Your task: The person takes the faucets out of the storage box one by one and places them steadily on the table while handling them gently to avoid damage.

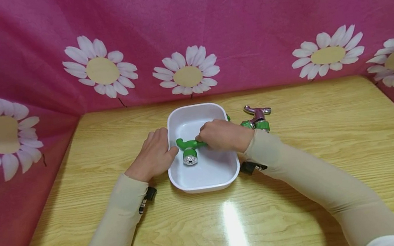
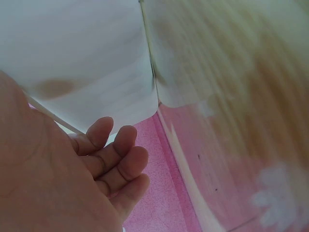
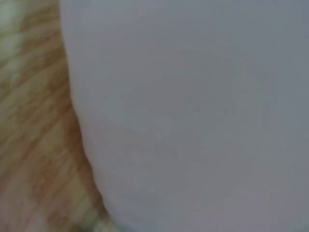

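A green plastic tap [image 1: 189,153] with a silver-faced knob is in the white tub [image 1: 205,183]. My right hand [image 1: 221,135] grips the pipe end of the tap, covering that end. At the tub's left wall is my left hand [image 1: 154,155], its fingers loosely bent along the outside and its thumb by the rim. In the left wrist view, the fingers of the left hand [image 2: 108,162] lie at the edge of the white wall. The right wrist view shows mainly the blurred white tub [image 3: 193,116]; the right hand is out of sight there.
Right of the tub lies a purple tap [image 1: 258,114] with silver ends, beside green ribbed knobs [image 1: 262,125]. A bit of another green thing [image 1: 228,117] shows behind the tub's right rim. Pink flowered cloth [image 1: 243,17] borders the wooden table [image 1: 315,144] at the back and sides.
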### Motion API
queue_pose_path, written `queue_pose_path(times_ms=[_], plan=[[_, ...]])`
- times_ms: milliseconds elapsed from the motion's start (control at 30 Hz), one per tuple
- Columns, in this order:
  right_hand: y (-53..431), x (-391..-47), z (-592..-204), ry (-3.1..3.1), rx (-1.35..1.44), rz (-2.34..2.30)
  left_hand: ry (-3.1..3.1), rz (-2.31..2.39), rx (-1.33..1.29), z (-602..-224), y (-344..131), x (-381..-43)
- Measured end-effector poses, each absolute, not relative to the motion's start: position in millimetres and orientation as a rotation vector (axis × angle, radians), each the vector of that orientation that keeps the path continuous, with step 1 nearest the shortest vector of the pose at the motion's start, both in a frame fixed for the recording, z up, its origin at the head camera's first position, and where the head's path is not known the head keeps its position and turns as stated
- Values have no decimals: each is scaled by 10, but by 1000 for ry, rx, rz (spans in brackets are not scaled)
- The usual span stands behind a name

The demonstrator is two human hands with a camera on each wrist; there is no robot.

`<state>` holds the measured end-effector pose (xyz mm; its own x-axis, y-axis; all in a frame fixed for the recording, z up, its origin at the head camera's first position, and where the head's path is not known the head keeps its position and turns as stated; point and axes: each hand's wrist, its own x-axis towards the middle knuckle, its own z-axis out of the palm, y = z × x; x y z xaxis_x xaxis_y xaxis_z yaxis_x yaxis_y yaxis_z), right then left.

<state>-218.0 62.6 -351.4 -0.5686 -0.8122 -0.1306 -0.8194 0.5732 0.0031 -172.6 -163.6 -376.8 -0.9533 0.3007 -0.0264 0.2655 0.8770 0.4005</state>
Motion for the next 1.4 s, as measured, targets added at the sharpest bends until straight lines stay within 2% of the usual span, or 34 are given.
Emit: queue_pose_path(times_ms=[1400], plan=[[693, -2014, -3604, 2720, -1417, 148, 2933, 617, 408, -3789, -1645, -1730]])
